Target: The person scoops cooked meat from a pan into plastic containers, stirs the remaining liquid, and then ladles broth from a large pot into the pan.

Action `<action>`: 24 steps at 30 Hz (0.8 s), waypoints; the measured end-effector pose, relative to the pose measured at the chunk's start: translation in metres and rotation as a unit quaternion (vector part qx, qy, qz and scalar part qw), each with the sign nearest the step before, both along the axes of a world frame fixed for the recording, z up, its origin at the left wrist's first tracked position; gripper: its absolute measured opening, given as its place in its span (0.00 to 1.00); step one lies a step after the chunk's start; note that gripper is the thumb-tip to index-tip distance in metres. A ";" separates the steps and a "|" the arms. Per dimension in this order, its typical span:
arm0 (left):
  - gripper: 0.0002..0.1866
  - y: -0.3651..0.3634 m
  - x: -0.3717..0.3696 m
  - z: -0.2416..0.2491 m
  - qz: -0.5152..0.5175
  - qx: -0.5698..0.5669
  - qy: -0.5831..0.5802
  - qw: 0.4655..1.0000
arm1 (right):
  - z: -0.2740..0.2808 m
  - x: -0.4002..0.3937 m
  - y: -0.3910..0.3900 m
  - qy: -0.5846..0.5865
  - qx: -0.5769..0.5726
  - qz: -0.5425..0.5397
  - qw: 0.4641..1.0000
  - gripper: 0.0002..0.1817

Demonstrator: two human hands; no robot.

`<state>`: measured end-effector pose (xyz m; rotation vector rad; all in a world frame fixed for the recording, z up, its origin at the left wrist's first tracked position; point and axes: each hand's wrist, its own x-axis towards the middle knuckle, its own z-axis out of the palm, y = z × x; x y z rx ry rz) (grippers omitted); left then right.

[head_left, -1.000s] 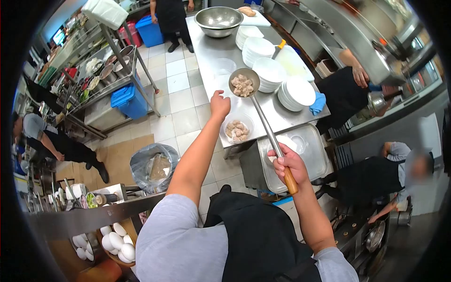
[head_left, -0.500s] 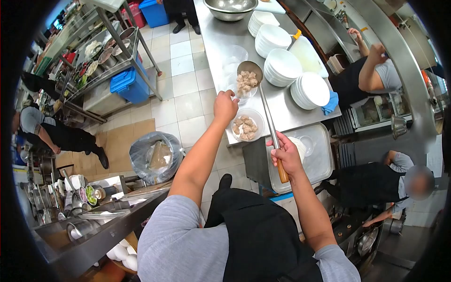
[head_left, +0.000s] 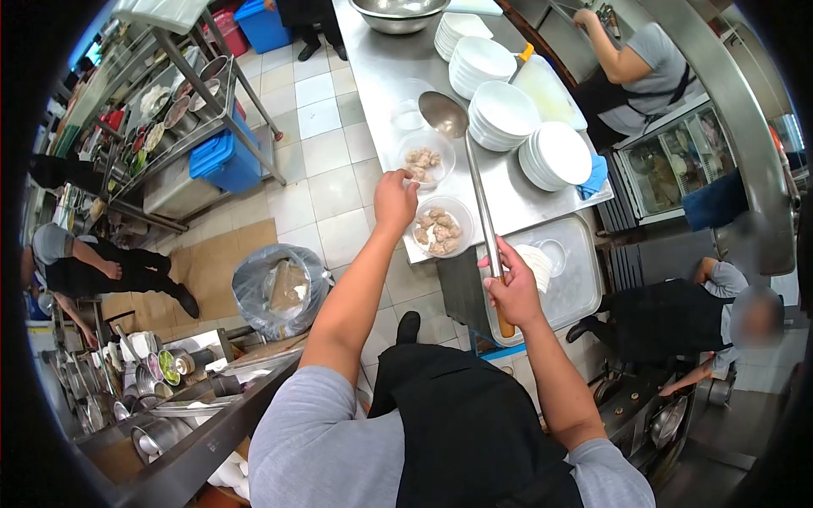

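My right hand (head_left: 513, 288) is wrapped around the wooden grip of a long-handled metal ladle (head_left: 443, 114). The ladle's bowl hangs over the steel table with no meat pieces visible in it. With closed fingers my left hand (head_left: 395, 201) grips the near rim of a clear plastic bowl (head_left: 441, 175). Pale brown meat pieces (head_left: 421, 162) lie inside that bowl. Closer to me, at the table's corner, a second clear bowl (head_left: 467, 240) holds similar pieces. Further clear plastic bowls (head_left: 408, 90) stand beyond, left of the ladle.
Several stacks of white dishes (head_left: 505, 107) line the right of the steel table (head_left: 373, 51). A large metal bowl (head_left: 400, 15) is at its far end. A metal tray (head_left: 584, 254) sits below the near edge. A lined bin (head_left: 281, 288) is at left; co-workers stand on both sides.
The meat pieces in the ladle have dropped into the clear bowl by my left hand. The ladle has shifted slightly left and up, emptied. My left hand has moved down a little to the bowl's rim.
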<state>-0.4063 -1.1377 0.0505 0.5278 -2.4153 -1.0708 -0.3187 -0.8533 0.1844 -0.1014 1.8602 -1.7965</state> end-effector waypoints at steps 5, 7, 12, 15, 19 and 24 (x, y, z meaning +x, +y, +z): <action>0.12 -0.001 0.001 -0.004 -0.003 0.002 0.012 1.000 | -0.018 0.003 0.008 0.066 0.066 0.032 0.995 0.45; 0.14 -0.002 0.002 0.000 -0.011 0.003 0.012 1.000 | -0.022 0.010 0.009 0.073 0.067 0.024 0.995 0.45; 0.20 0.010 0.018 0.013 0.068 0.036 0.061 0.995 | 0.000 0.009 0.008 -0.014 0.030 0.001 0.999 0.43; 0.19 0.029 0.027 0.030 0.054 0.050 0.080 0.994 | 0.001 0.016 0.018 -0.046 -0.101 -0.030 0.993 0.42; 0.18 0.076 0.032 0.052 -0.017 0.090 0.092 0.992 | 0.024 0.048 0.068 -0.102 -0.315 -0.089 0.939 0.41; 0.18 0.208 0.060 0.073 -0.256 0.257 -0.012 0.932 | 0.038 0.142 0.175 -0.121 -0.488 -0.137 0.853 0.39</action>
